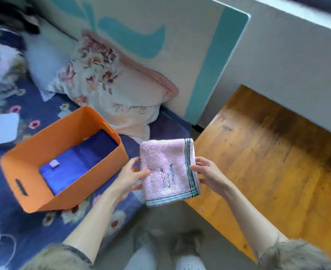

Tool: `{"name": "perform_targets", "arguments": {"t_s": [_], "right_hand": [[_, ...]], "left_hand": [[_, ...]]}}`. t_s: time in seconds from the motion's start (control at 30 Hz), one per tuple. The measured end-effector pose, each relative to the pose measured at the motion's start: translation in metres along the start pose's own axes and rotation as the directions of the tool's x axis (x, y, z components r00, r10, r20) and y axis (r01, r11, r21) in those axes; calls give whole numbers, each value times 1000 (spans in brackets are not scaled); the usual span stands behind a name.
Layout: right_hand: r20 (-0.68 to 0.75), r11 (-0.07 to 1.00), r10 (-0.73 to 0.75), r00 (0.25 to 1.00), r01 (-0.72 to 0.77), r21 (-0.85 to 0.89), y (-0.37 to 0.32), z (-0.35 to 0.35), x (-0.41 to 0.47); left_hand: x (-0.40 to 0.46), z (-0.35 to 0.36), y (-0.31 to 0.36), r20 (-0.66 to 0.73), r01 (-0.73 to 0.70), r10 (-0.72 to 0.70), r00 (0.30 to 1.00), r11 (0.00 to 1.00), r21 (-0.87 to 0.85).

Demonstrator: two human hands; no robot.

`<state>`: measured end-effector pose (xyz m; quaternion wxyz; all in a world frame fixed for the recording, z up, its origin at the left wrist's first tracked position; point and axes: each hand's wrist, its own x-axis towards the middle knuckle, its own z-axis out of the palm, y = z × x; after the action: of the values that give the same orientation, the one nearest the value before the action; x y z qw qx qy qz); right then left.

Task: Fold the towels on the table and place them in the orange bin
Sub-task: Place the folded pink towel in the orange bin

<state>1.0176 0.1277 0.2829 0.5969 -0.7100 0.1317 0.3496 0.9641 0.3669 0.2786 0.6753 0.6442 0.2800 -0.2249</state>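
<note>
The folded pink towel [168, 172] is held in the air between both hands, above the gap between the bed and the wooden tabletop [267, 152]. The left hand [130, 177] pinches the towel's left edge, thumb on top. The right hand [206, 175] pinches the right, striped edge in the same way. The towel is close to square, its slightly longer side running away from the body.

The orange bin [63, 158] stands on the bed to the left of both hands, just beside the left hand and well apart from the right. Its long axis runs diagonally, from near-left to far-right. A folded blue towel [78, 162] already lies flat on the bin floor.

Judgement: the next move is a leftward carry. The left hand leads, being nearer the bin. The towel must clear the bin's near right wall before it is lowered onto the blue towel.
</note>
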Motion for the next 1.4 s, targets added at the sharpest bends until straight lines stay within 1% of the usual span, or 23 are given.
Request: {"name": "perform_targets", "arguments": {"t_s": [0.13, 0.23, 0.3, 0.43, 0.53, 0.67, 0.83, 0.9, 0.97, 1.03, 1.13, 1.2, 1.27, 1.33, 1.4], "right_hand": [[121, 991, -42, 992, 57, -122, -44, 89, 25], [187, 977, -62, 980, 98, -191, -69, 147, 44], [211, 965, -66, 975, 116, -234, -81, 178, 58], [236, 935, -39, 971, 119, -335, -104, 227, 93], [247, 898, -17, 969, 123, -422, -121, 256, 133], [214, 796, -28, 976, 151, -586, -130, 294, 197], [158, 604, -5, 987, 129, -787, -113, 330, 272], [136, 568, 23, 990, 99, -817, -101, 340, 295], [108, 575, 54, 993, 58, -816, -86, 345, 313], [87, 554, 59, 994, 40, -831, -76, 346, 325], [51, 506, 27, 998, 31, -862, -65, 344, 335], [19, 491, 40, 999, -3, -871, -57, 345, 339], [-6, 446, 65, 998, -34, -894, -52, 348, 343], [8, 399, 82, 997, -25, -917, -51, 352, 346], [11, 380, 60, 998, -13, -925, -53, 353, 346]], "left_hand": [[-23, -84, -7, -161, -25, 9, 987, 995, -95], [-29, -132, -11, -296, -41, -8, 955, 986, -161], [-32, -154, -6, -375, -51, -20, 927, 983, -179], [-19, -195, -4, -470, -78, -62, 881, 959, -273], [7, -225, -7, -491, -66, -102, 865, 948, -312], [63, -255, -16, -514, -12, -192, 836, 930, -368], [135, -269, -35, -529, 74, -303, 793, 909, -410], [162, -274, -47, -534, 109, -338, 775, 904, -414], [186, -276, -60, -533, 147, -370, 761, 898, -414], [205, -276, -74, -511, 186, -394, 764, 892, -411], [225, -273, -93, -465, 227, -413, 783, 886, -403], [232, -270, -95, -473, 233, -403, 784, 896, -378], [236, -269, -91, -504, 227, -388, 772, 908, -351], [239, -269, -92, -535, 217, -371, 759, 919, -330], [240, -267, -91, -561, 203, -350, 750, 929, -309]]}}
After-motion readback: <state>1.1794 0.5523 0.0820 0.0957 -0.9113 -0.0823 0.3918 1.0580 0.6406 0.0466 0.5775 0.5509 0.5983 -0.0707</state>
